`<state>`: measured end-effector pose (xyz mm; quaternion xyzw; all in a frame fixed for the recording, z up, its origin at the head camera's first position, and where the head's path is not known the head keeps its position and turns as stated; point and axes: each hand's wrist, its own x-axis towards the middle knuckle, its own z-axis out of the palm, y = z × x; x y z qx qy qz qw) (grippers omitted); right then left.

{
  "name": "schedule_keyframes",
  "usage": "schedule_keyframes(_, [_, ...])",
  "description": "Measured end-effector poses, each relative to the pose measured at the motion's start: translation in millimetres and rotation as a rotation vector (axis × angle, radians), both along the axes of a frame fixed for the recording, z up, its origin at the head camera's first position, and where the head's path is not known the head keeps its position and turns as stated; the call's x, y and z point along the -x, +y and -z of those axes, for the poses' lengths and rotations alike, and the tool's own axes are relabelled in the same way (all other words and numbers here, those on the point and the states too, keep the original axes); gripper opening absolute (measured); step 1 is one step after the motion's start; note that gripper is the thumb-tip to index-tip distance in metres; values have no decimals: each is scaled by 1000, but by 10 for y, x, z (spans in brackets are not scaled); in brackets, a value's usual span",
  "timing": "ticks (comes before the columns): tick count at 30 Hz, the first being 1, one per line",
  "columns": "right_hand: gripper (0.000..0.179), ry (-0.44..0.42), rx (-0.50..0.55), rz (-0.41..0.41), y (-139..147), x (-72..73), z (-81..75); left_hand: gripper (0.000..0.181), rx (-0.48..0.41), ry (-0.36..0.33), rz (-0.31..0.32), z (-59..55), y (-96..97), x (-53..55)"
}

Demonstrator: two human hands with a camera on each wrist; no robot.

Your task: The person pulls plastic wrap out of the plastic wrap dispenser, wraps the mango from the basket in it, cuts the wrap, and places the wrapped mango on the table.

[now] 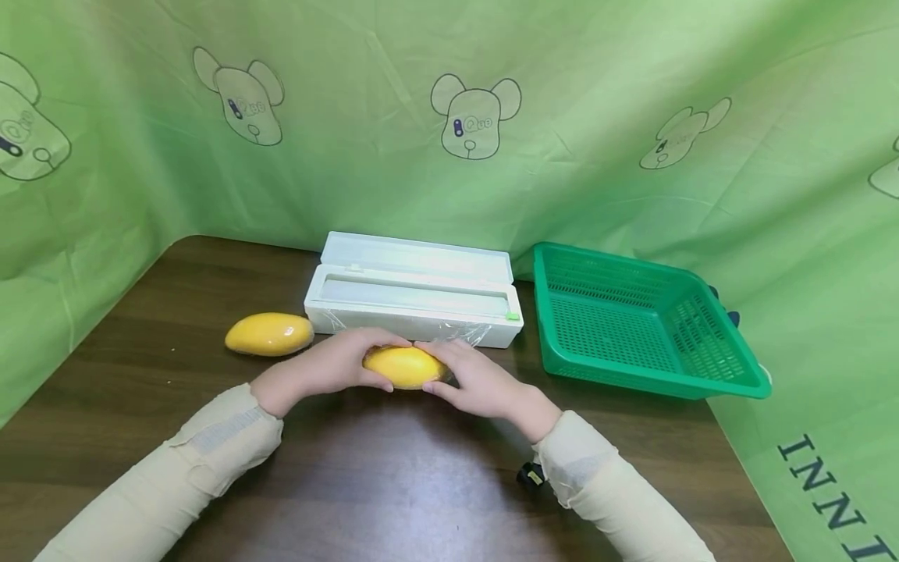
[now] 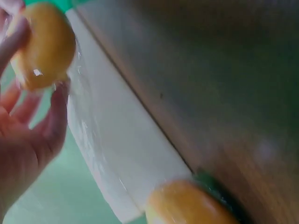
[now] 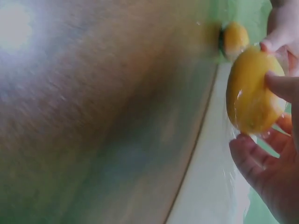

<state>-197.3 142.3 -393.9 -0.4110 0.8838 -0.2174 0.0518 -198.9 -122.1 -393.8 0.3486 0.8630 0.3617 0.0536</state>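
Note:
Between both hands is a yellow mango [image 1: 403,368] with shiny clear film around it, raised in front of a white cling film dispenser [image 1: 393,324]. My left hand [image 1: 335,364] grips the mango's left end, thumb below and fingers over the top. At the other end my right hand [image 1: 483,380] holds it the same way, thumb on the near side. In the right wrist view, film glints on the mango [image 3: 252,93]. A second yellow mango [image 1: 269,334], also glossy, lies on the table left of the dispenser.
The dispenser's lid [image 1: 417,256] stands open at the back, and crumpled film hangs over its front. A green slotted basket [image 1: 625,376] sits at the right on the brown wooden table [image 1: 393,484]. Green printed cloth [image 1: 379,179] encloses the back and sides.

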Motion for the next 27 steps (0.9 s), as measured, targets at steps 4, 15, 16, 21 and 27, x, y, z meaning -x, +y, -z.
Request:
schedule_keyframes(4, [60, -55, 21, -25, 50, 30, -71, 54, -58, -105, 29, -58, -88, 62])
schedule_keyframes(15, [48, -176, 140, 0, 125, 116, -146, 47, -158, -278, 32, -73, -140, 140])
schedule_keyframes(16, [47, -176, 148, 8, 126, 118, -148, 47, -155, -281, 24, -75, -135, 137])
schedule_keyframes(21, [41, -160, 229, 76, 129, 114, -119, 47, -162, -265, 3, -65, -127, 146])
schedule_keyframes(27, [16, -86, 346, 151, 136, 96, -106, 46, -185, -279, -2, -54, -146, 155])
